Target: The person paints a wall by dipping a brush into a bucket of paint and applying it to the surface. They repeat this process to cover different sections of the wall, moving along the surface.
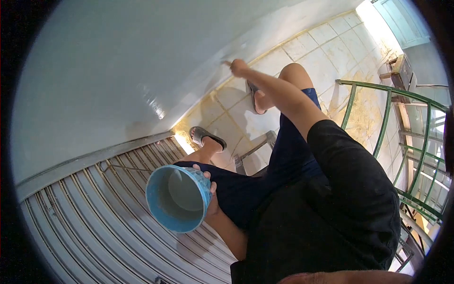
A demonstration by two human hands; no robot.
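Note:
A light-blue plastic bucket is tilted in my left hand, its open mouth facing me. My fingers wrap round its textured outer side, and greyish-white contents show inside. My right arm stretches out to the pale wall. At its end my right hand is closed close to the wall surface, low down near the floor. A small dark tip sticks out past the fingers; I cannot tell what it belongs to. A wet-looking bright streak shows on the wall to the left.
A ribbed metal shutter meets the wall on the left. The tiled floor has yellowish stains. My sandalled feet stand near the wall's base, by a low stool. A green metal rack and wooden stool stand right.

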